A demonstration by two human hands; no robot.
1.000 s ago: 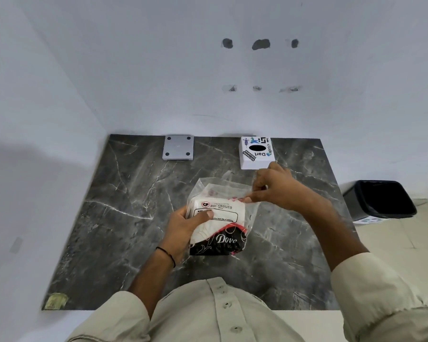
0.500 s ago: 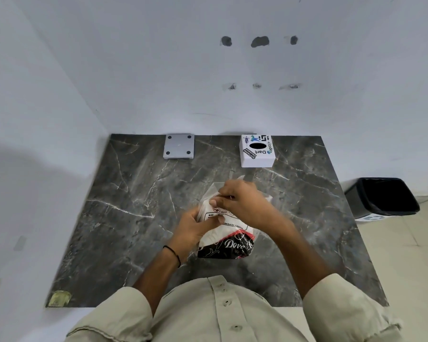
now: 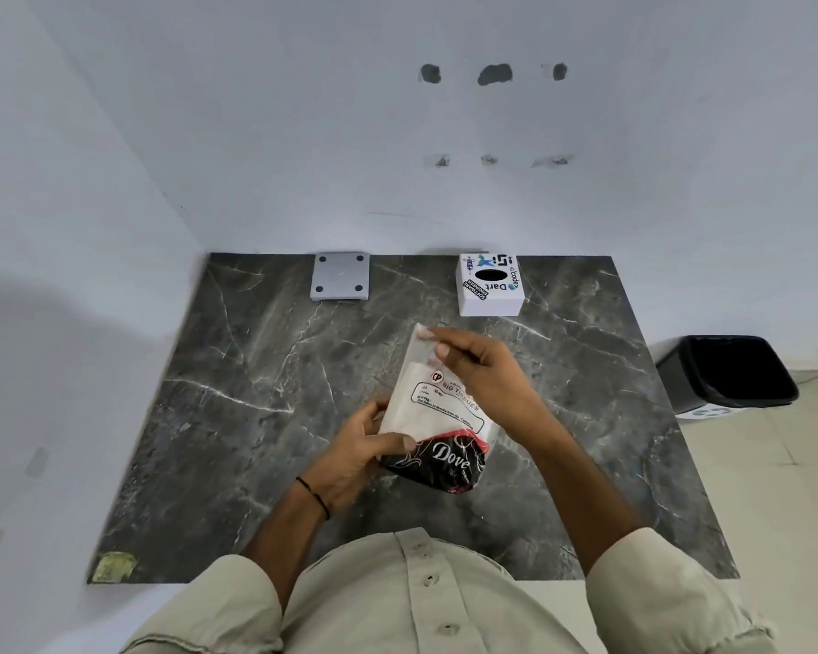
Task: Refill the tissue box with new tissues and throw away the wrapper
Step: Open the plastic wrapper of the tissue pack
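A tissue pack (image 3: 438,417) in a clear wrapper, white above and black with "Dove" lettering below, is held over the middle of the dark marble table (image 3: 237,417). My left hand (image 3: 357,457) grips its lower left side. My right hand (image 3: 485,370) pinches the wrapper's top edge, thumb and fingers closed on the plastic. The white tissue box (image 3: 490,286), covered in stickers and with a dark oval slot on top, stands at the table's back edge, apart from both hands. A black waste bin (image 3: 728,372) sits on the floor to the right of the table.
A grey metal plate (image 3: 340,276) with corner holes lies at the table's back, left of the tissue box. White walls close in the table at the back and left. A yellowish scrap (image 3: 113,566) is stuck at the near left corner.
The pack has tilted and stretched longer. My right hand has moved up to the wrapper's top edge, and my left hand has slid down to the pack's lower side.
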